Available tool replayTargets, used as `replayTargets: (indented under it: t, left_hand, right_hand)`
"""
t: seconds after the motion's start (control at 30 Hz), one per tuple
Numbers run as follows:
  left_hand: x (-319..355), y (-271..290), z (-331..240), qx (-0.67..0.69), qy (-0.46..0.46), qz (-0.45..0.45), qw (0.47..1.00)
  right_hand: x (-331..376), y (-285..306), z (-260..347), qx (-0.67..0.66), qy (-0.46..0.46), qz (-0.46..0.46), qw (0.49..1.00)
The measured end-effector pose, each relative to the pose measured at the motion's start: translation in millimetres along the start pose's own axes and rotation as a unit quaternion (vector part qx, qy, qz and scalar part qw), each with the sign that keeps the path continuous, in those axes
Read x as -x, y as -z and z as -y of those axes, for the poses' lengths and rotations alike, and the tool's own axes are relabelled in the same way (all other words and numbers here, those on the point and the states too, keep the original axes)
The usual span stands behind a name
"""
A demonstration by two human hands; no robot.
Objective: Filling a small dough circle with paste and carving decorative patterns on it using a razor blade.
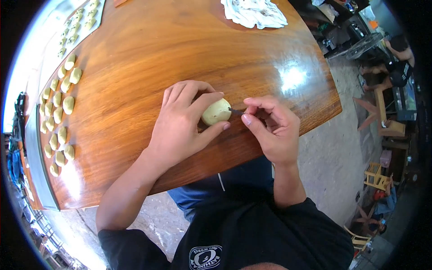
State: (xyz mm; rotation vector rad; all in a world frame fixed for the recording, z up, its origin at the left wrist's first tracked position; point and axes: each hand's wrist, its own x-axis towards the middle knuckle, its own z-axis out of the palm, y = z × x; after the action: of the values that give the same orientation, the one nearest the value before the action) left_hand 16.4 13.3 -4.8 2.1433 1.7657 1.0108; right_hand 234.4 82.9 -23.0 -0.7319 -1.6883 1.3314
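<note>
My left hand point(180, 119) curls around a smooth, pale yellow dough ball point(216, 113), with the fingers over its far side and the thumb at its near side. The ball rests at or just above the wooden table, near the front edge; the exact contact is hidden. Between thumb and forefinger, my right hand point(276, 130) pinches a thin dark pointed piece point(236, 111). Its tip touches the ball's right side, where a small dark mark shows. The other fingers of my right hand are curled in.
Several pale oval dough pieces point(68, 105) lie in loose rows at the left of the wooden table point(135, 54). Beyond them, a white tray point(96, 22) holds dark-marked pieces. A crumpled white cloth point(254, 12) lies at the far side. A grey strip point(42, 166) lines the left edge.
</note>
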Motion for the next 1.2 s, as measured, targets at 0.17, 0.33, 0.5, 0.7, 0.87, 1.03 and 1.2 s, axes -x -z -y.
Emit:
replayTargets:
  t: [0.17,0.33,0.5,0.7,0.87,1.03,1.2]
  left_hand:
    - [2.9,-1.4,-2.0,0.018,0.014,-0.041,0.999]
    - [2.7,2.2,1.7,0.014,-0.016,0.008,1.0]
    - [0.8,2.1,0.0,0.027,-0.029,0.006,0.999]
    - [-2.2,-7.3,-2.5,-0.013,-0.06,0.003,0.998]
    - [-1.3,-12.6,1.7,-0.046,-0.084,-0.003,0.995]
    - [-6.0,-7.3,-2.7,0.017,-0.046,-0.013,0.999]
    - [-7.9,-9.4,0.9,0.008,-0.025,0.016,1.0]
  right_hand:
    - [-0.8,-7.9,3.1,0.117,0.045,0.009,0.992]
    - [-1.2,-10.5,11.7,0.209,0.098,0.017,0.973]
    - [5.5,-13.7,10.4,0.245,0.128,-0.002,0.961]
    - [9.3,-8.0,4.8,0.227,0.133,-0.103,0.959]
    - [6.1,-7.6,1.8,0.218,0.139,-0.093,0.961]
    - [9.4,-12.2,4.8,0.242,0.155,-0.083,0.954]
    - [11.4,-15.4,4.9,0.278,0.164,-0.089,0.942]
